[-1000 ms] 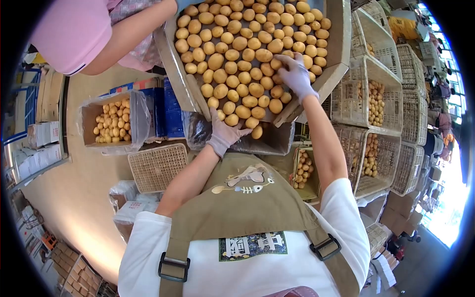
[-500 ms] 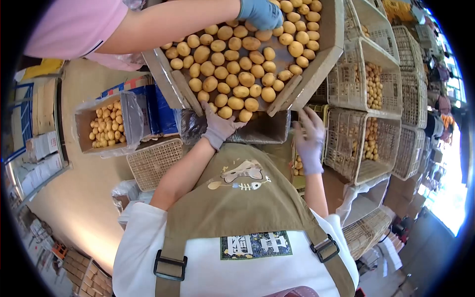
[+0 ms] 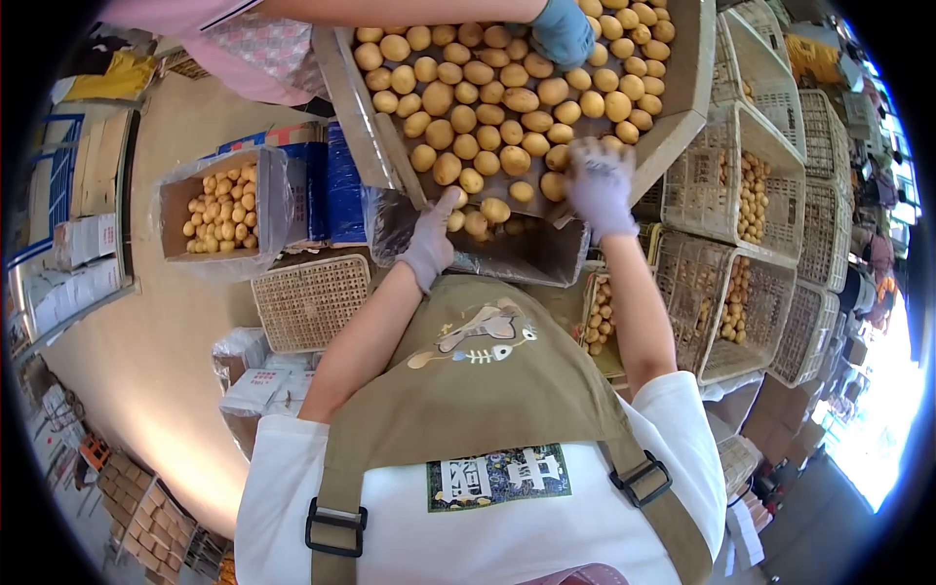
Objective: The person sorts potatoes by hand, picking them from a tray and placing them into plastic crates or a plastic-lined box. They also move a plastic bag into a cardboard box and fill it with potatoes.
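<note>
A wide sorting tray (image 3: pixel 673 136) holds many small round potatoes (image 3: pixel 487 117) and narrows to a mouth towards me. Below that mouth sits a plastic-lined box (image 3: pixel 526 258), with several potatoes in its upper part. My left hand (image 3: pixel 429 244), in a pale glove, is at the box's left end, fingers stretched up towards the left lip of the mouth. My gloved right hand (image 3: pixel 602 185) is over the tray's right side, close on the potatoes there; motion blurs its fingers. Further up, another person's blue-gloved hand (image 3: pixel 563 34) reaches among the potatoes.
To the left stands a lined box of potatoes (image 3: pixel 171 224) beside blue-wrapped boxes (image 3: pixel 346 185) and an upturned woven crate (image 3: pixel 312 302). Stacked plastic crates (image 3: pixel 702 185), some holding potatoes, line the right. A crate with potatoes (image 3: pixel 600 322) sits below my right forearm.
My right hand has moved from beside the tray up and inward onto the potatoes. Potatoes near the mouth have thinned, and several now lie in the box. The view has shifted a little.
</note>
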### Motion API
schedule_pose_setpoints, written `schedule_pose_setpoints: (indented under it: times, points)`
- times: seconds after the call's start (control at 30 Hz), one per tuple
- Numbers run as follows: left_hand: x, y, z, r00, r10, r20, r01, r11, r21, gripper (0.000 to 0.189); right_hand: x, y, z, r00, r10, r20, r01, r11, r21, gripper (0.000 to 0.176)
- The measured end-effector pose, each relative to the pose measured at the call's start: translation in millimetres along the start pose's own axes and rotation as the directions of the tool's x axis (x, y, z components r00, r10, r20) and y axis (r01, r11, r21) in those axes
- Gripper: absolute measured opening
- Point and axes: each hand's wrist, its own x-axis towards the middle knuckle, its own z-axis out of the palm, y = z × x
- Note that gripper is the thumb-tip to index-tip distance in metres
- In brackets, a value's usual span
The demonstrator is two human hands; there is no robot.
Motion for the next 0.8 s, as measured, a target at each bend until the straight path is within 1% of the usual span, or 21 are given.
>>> schedule_pose_setpoints:
  times: [0.03,0.1,0.13,0.23,0.27,0.3,0.33,0.37,0.4,0.43,0.47,0.5,0.53,0.57,0.63,0.67,0.77,0.8]
  points:
    - [1.6,0.4,1.1,0.994,-0.103,0.018,0.104,0.992,-0.076,0.063,15.0,10.5,0.6,0.995,0.071,0.067,-0.069,0.997,-0.04,0.032]
    - [5.3,4.4,4.1,0.949,-0.302,0.088,0.314,0.925,-0.212,0.073,30.4,16.7,4.1,0.986,0.011,0.168,0.006,0.995,-0.101,0.021]
    - [8.3,4.6,9.1,0.943,-0.286,0.172,0.319,0.923,-0.215,0.077,38.6,17.4,11.0,0.971,-0.023,0.238,0.061,0.986,-0.154,0.019]
    - [-4.1,7.6,26.8,0.932,-0.293,0.213,0.355,0.857,-0.374,0.081,52.6,20.3,3.2,0.937,-0.037,0.347,0.095,0.984,-0.151,0.021]
    - [-4.6,5.4,33.8,0.949,-0.283,0.141,0.315,0.881,-0.353,0.087,48.9,25.3,-0.1,0.952,-0.054,0.303,0.085,0.992,-0.09,0.024]
    - [-1.1,4.3,31.5,0.944,-0.268,0.193,0.322,0.873,-0.366,0.088,42.3,29.7,2.4,0.983,-0.064,0.17,0.052,0.996,0.073,0.026]
    - [3.8,3.0,26.8,0.937,-0.251,0.243,0.33,0.863,-0.382,0.089,34.3,34.3,7.6,0.998,-0.053,0.035,0.044,0.971,0.234,0.029]
    - [9.6,-0.9,21.7,0.928,-0.232,0.291,0.338,0.853,-0.399,0.091,24.9,37.5,9.4,0.995,-0.023,-0.098,0.06,0.92,0.388,0.031]
    - [12.0,-2.9,21.2,0.926,-0.251,0.283,0.353,0.844,-0.404,0.091,11.7,30.2,-0.7,0.978,0.04,-0.205,0.099,0.773,0.627,0.037]
    - [13.4,-4.9,20.4,0.924,-0.246,0.293,0.353,0.844,-0.404,0.09,3.6,22.0,-6.4,0.971,0.122,-0.207,0.122,0.493,0.862,0.038]
    - [11.7,-3.9,22.7,0.921,-0.241,0.306,0.354,0.845,-0.4,0.09,-2.4,19.2,-4.8,0.988,0.153,-0.028,0.013,0.095,0.995,0.039]
    - [10.4,-2.6,25.6,0.918,-0.237,0.319,0.355,0.849,-0.392,0.089,-8.0,18.3,-0.2,0.983,0.112,0.144,-0.101,-0.32,0.942,0.04]
    - [8.6,-1.5,28.5,0.918,-0.23,0.322,0.349,0.853,-0.387,0.088,-14.8,18.2,5.1,0.982,0.022,0.188,-0.141,-0.58,0.803,0.044]
    - [8.3,-1.6,28.5,0.915,-0.227,0.333,0.352,0.852,-0.387,0.088,-21.9,15.5,6.4,0.99,-0.003,0.143,-0.104,-0.697,0.709,0.045]
    - [10.6,-2.9,25.2,0.908,-0.22,0.356,0.358,0.849,-0.389,0.089,-35.8,6.2,-4.1,0.988,0.047,0.147,-0.064,-0.742,0.668,0.045]
    - [11.7,-2.5,25.4,0.906,-0.264,0.331,0.395,0.81,-0.434,0.089,-40.8,4.6,-6.1,0.989,0.061,0.132,-0.04,-0.759,0.65,0.046]
    - [13.7,-5.3,22.5,0.9,-0.243,0.363,0.392,0.815,-0.427,0.089,-48.4,1.0,-6.4,0.982,0.13,0.134,0.005,-0.737,0.676,0.047]
    - [15.2,-6.2,20.4,0.893,-0.23,0.387,0.393,0.816,-0.424,0.089,-53.5,2.3,-10.0,0.974,0.214,0.075,0.057,-0.549,0.834,0.045]
